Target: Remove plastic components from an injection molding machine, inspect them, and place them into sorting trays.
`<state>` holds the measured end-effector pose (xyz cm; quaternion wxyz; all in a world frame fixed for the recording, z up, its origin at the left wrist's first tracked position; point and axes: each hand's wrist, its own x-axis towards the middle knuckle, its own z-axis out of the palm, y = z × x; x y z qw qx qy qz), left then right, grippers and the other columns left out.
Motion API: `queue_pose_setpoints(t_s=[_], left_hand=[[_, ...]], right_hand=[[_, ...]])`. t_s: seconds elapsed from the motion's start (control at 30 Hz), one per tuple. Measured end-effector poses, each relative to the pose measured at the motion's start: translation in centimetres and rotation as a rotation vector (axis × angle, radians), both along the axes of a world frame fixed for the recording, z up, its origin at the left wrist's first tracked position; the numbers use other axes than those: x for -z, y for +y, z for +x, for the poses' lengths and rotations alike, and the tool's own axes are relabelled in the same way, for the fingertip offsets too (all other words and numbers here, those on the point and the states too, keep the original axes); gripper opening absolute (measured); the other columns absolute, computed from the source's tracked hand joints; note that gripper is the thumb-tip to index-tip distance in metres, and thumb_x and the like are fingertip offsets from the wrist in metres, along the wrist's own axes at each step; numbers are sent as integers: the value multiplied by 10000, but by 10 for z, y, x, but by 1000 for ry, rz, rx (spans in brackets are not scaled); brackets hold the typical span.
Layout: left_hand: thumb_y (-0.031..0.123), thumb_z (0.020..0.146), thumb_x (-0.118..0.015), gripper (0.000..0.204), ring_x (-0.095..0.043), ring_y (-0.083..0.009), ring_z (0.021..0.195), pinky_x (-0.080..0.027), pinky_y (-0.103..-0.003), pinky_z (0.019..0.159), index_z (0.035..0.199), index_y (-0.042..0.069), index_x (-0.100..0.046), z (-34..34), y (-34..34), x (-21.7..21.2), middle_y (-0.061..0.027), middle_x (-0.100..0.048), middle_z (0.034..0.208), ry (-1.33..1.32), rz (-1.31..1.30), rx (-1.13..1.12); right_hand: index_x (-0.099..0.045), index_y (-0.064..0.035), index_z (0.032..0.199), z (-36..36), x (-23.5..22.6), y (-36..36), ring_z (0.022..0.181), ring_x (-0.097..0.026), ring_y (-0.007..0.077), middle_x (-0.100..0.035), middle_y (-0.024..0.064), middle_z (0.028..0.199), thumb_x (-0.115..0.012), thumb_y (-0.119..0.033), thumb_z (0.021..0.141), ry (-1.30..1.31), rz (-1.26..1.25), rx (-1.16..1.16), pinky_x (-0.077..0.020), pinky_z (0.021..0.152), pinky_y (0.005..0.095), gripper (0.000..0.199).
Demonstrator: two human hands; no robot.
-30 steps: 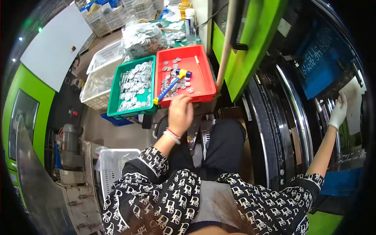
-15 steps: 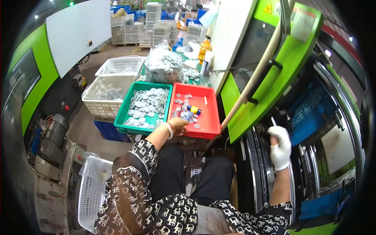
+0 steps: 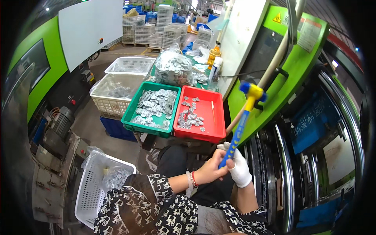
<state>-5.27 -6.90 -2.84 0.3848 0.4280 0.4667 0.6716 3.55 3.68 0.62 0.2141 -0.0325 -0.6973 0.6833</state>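
Green plastic tray [image 3: 150,130]; red plastic tray [image 3: 217,123], abutting; blue-and-yellow double-faced mallet [image 3: 239,127], tilted, head raised right of the trays; left hand [image 3: 210,169], bare, grip clamped on handle's lower end; right hand [image 3: 240,170], white-gloved, at handle, grip closure indeterminable; silvery discs [image 3: 157,103], both trays.

This is a factory workshop: a green machine door [image 3: 300,71] and shiny steel bars [image 3: 286,172] stand ahead and right of the right grip [image 3: 240,172], trays [image 3: 199,134] of silvery discs [image 3: 157,102] lie ahead of the left grip [image 3: 210,171], a motor [image 3: 62,120] far left, stacked crates [image 3: 164,17] well beyond both.
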Motion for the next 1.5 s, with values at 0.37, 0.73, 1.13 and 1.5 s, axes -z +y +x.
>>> queue_pose_setpoints(t_s=[0.37, 0.73, 1.13, 1.5], left_hand=[[30, 837, -559, 556, -528, -132, 901, -441, -270, 797, 1296, 55, -247, 39, 8, 90, -99, -443, 1137, 86, 84, 215], [144, 865, -483, 198, -622, -304, 754, -480, -362, 662, 997, 7, -538, -20, -11, 291, -199, -615, 880, 784, -361, -167], [208, 821, -505, 231, -619, -325, 793, -471, -384, 702, 900, 16, -606, -19, -19, 274, -196, -632, 812, 756, -742, 42], [216, 843, -530, 234, -630, -288, 794, -470, -360, 690, 932, 11, -600, -21, -27, 285, -179, -640, 831, 770, -825, 136]], right_hand=[[-473, -16, 974, 73, -9, -18, 672, -617, 169, -591, 109, 872, -513, -212, 899, 408, -22, 705, -484, 657, 268, 214], [-427, -104, 866, 189, -111, 183, 386, -336, 100, -365, -13, 532, -526, -300, 889, 700, -528, 1180, -296, 366, 260, 220], [-430, -133, 690, 201, -74, 254, 316, -373, 195, -392, 37, 446, -365, -703, 782, 1302, -299, 1423, -315, 313, 341, 581], [-405, -130, 670, 205, -65, 258, 294, -371, 162, -369, 16, 418, -339, -688, 809, 1052, -429, 1371, -362, 305, 322, 579]])
